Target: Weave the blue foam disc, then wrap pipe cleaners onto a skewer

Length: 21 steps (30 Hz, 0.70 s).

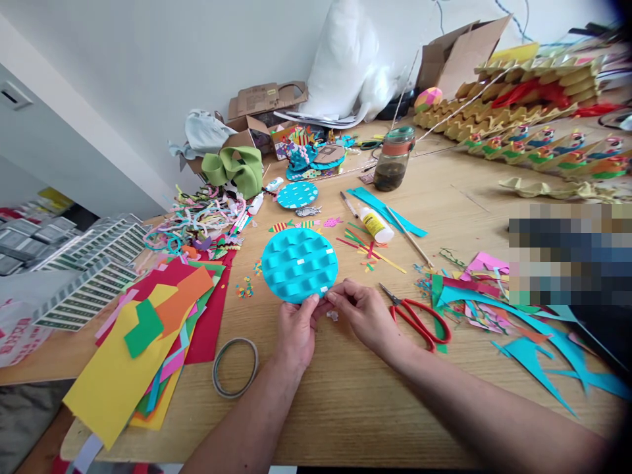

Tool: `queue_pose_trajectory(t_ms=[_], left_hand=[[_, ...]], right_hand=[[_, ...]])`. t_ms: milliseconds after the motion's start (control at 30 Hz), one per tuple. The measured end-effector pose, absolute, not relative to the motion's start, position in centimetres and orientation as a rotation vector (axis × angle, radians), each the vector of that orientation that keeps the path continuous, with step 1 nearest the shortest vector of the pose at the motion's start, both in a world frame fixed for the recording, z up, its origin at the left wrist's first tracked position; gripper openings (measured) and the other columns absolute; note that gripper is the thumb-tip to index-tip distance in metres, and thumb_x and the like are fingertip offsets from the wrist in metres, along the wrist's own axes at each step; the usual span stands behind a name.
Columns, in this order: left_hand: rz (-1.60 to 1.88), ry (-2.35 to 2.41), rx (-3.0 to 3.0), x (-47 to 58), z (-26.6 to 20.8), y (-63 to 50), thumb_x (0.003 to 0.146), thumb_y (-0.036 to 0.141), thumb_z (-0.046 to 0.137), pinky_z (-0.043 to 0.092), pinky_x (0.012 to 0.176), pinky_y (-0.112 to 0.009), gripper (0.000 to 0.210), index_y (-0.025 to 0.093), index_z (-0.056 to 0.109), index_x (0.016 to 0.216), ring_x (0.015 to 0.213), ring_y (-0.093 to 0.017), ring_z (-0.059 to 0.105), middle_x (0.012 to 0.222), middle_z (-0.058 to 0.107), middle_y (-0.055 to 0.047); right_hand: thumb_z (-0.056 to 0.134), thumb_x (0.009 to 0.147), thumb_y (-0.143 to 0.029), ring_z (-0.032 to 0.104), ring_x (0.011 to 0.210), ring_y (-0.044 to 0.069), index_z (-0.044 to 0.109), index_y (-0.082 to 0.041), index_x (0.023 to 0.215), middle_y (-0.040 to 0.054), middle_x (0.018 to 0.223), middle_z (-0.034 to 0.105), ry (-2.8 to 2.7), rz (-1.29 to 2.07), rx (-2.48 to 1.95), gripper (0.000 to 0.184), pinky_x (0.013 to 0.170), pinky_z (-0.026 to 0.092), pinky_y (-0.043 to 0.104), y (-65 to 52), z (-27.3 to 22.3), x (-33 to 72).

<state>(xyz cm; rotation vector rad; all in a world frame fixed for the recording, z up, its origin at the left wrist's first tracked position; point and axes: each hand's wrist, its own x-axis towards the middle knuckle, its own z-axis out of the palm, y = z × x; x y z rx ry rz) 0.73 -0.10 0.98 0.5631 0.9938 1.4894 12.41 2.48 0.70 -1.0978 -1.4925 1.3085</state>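
Note:
A round blue disc (299, 280) with a bumpy surface is held by its near edge in my left hand (297, 329), thumb on top. A few small white pieces, perhaps tape, sit on it. My right hand (363, 315) pinches close to the same edge; whatever is between its fingertips is too small to make out. A small whitish scrap (332, 316) lies just under those fingers. To the right are red-handled scissors (419, 322), slightly spread. A roll of tape (236, 367) rests left of my left forearm.
Coloured paper sheets (113, 368) pile up at left, below tangled pipe cleaners (197, 220). Beyond the disc are a glue bottle (376, 225), a glass jar (392, 161) and a second blue disc (297, 195). Paper offcuts (528, 355) and egg cartons (508, 112) occupy the right.

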Motion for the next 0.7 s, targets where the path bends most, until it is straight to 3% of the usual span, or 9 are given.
queue_pose_trajectory(t_ms=[700], left_hand=[[1.504,1.000,0.583,0.78,1.26,-0.15,0.065,0.023,0.072,0.051,0.082,-0.038,0.017,0.016,0.069,0.080,0.087,-0.023,0.067,0.087,0.072,-0.007]], right_hand=[[0.061,0.075,-0.046,0.063,0.070,0.018,0.063,-0.017,0.072,0.0042,0.072,0.069,-1.294,1.549,-0.976,0.030,0.069,0.049,0.031,2.49,1.36,12.30]])
